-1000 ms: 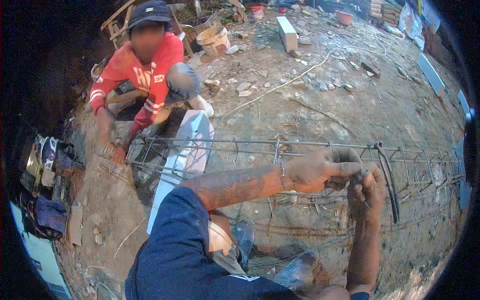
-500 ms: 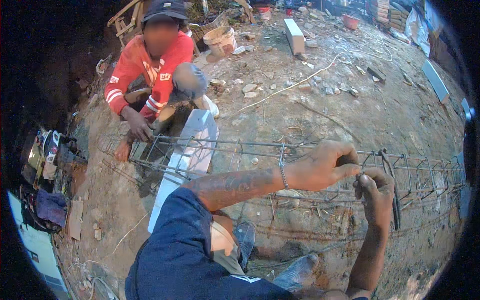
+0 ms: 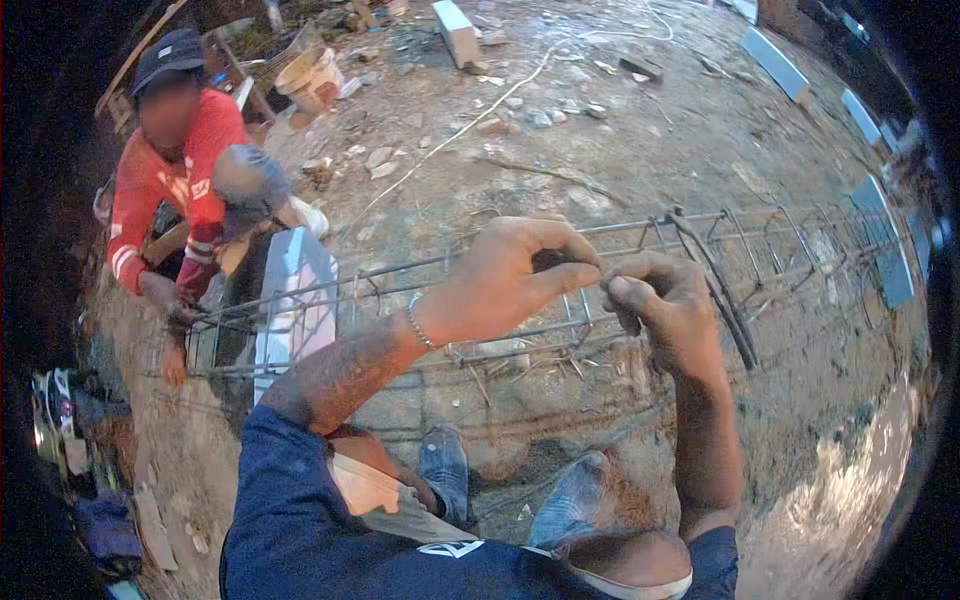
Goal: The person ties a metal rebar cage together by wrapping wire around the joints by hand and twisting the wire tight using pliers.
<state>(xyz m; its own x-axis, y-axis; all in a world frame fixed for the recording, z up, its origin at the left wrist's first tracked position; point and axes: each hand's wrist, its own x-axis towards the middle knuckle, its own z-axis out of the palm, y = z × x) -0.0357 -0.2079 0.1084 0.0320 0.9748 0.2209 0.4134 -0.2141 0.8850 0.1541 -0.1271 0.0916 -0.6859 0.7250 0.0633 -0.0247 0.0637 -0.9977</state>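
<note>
A long rebar cage (image 3: 590, 326) of thin rods and square stirrups runs left to right in front of me. Above it, my left hand (image 3: 515, 282) pinches thumb and forefinger together. My right hand (image 3: 665, 305) is closed too, its fingertips almost meeting the left ones; anything between them is too small to make out. Just right of that hand, dark long-handled pincers (image 3: 715, 288) hang over the cage's upper rod. A person (image 3: 180, 175) in a red top crouches at the left end, both hands at the cage. Beneath that end lies a white block (image 3: 285, 285).
More pale blocks lie on the rough dirt, one at the back (image 3: 458, 38) and another at the right (image 3: 884, 245) by the cage's end. A light cable (image 3: 480, 120) crosses the rubble-strewn ground. A dirty bucket (image 3: 310, 80) stands behind the person.
My view has swung to the right, so the scene sits further left. Both hands remain pinched close together beside the pincers. The crouching person still keeps hands at the cage's left end.
</note>
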